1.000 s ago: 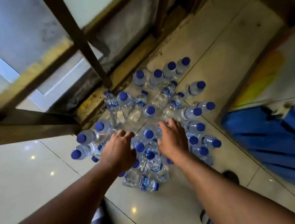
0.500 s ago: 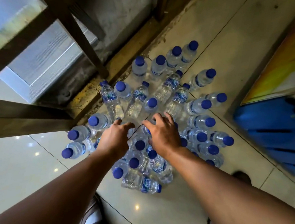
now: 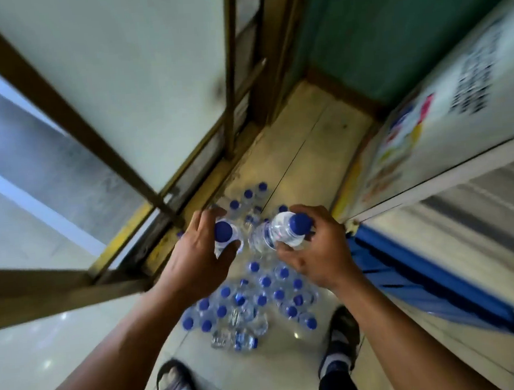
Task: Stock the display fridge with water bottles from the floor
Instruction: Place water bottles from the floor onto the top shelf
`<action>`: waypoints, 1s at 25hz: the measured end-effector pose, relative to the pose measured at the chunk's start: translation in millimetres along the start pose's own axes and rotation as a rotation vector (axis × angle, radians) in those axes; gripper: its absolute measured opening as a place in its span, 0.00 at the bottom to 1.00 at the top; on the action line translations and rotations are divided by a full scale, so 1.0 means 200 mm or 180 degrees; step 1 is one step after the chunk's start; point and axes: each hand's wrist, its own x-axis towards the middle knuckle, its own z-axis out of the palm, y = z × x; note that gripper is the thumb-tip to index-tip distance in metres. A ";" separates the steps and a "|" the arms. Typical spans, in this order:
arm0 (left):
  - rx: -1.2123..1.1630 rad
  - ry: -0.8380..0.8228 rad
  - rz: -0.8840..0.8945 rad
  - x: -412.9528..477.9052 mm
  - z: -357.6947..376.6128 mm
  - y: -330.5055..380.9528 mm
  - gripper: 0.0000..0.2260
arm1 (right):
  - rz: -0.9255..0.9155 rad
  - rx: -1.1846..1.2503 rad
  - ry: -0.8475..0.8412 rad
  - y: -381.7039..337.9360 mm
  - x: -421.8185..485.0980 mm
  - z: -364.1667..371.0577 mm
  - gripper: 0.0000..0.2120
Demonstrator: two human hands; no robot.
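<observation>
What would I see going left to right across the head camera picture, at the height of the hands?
brown frame → left hand → left hand's bottle → right hand's bottle → right hand → fridge

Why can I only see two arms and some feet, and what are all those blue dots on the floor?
There is just one picture here, and no machine. A person wears a camera on their head, and it looks forward and down. So you see what they see: their own arms reaching out and their sandalled feet below.

The blue dots are the caps of many small water bottles on the tiled floor. Most stand upright, and a few lie on their sides.

Each hand grips one bottle lifted above the pile. The left hand holds the left bottle, with its cap pointing at the camera. The right hand holds the right bottle.

The blurry white cabinet with stickers on the right is probably the fridge they are filling.
</observation>
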 end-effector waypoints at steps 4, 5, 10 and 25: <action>-0.0896 0.0421 0.0748 -0.04 -0.56 0.72 0.22 | -0.0130 0.0907 0.0304 -0.63 -0.14 -0.77 0.20; -0.1128 0.0504 0.0942 -0.04 -0.69 0.93 0.21 | -0.0283 0.1071 0.0393 -0.79 -0.21 -0.98 0.18; -0.2246 0.0679 0.1952 -0.07 -1.09 1.98 0.19 | -0.0969 0.2033 0.1176 -1.34 -0.54 -1.85 0.27; -0.2948 0.0287 0.2262 -0.24 -0.85 3.87 0.16 | -0.1462 0.1458 0.3053 -1.28 -0.96 -3.89 0.27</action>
